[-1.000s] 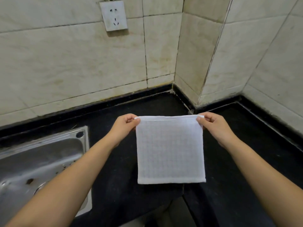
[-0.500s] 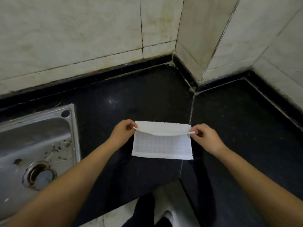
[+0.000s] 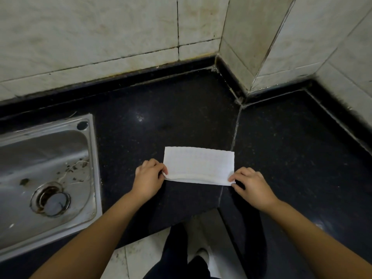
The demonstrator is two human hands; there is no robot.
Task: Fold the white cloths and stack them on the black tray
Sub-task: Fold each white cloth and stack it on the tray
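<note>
A white cloth (image 3: 199, 164) lies folded in half on the black countertop (image 3: 161, 121), its doubled edges toward me. My left hand (image 3: 150, 177) pinches the near left corner of the cloth. My right hand (image 3: 249, 184) pinches the near right corner. Both hands rest low at the counter surface. No black tray is in view.
A steel sink (image 3: 46, 178) with a drain and bits of debris sits at the left. Tiled walls (image 3: 100, 37) close the back and right, forming an inner corner. The counter's front edge cuts in near my legs, with floor tiles (image 3: 141, 258) below.
The cloth went from hanging upright in the air to lying folded in half on the counter. Both hands came down and toward me with the top corners. The camera tilted downward.
</note>
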